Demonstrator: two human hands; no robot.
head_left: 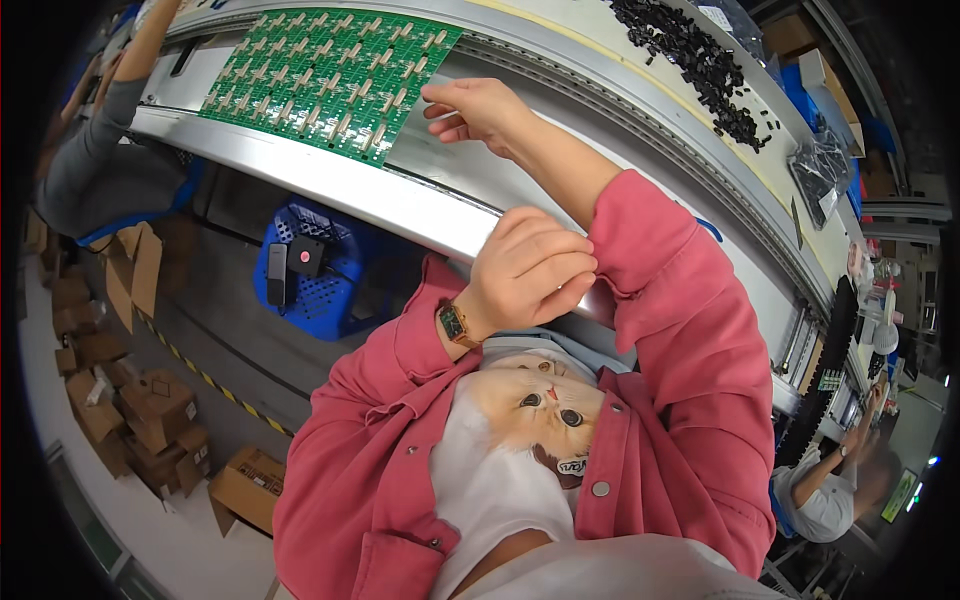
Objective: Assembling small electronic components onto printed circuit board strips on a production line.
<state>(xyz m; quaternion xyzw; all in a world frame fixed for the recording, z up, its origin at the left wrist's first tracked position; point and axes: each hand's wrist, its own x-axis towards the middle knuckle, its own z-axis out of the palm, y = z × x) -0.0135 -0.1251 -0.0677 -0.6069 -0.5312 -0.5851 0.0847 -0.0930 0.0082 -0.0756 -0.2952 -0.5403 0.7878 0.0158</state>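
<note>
Head view: green circuit-board panel; right hand at its right edge, fingers loosely parted. Left hand: fingers curled; cannot tell whether pinching anything.

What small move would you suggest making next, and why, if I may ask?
Probably steady the green circuit-board panel with the right hand: its fingertips are at the panel's right edge, contact unclear, while the left hand is farther away.

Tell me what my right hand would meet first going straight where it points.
Your right hand would probably meet the green circuit board panel first, at its right edge; whether they touch is unclear.
</note>
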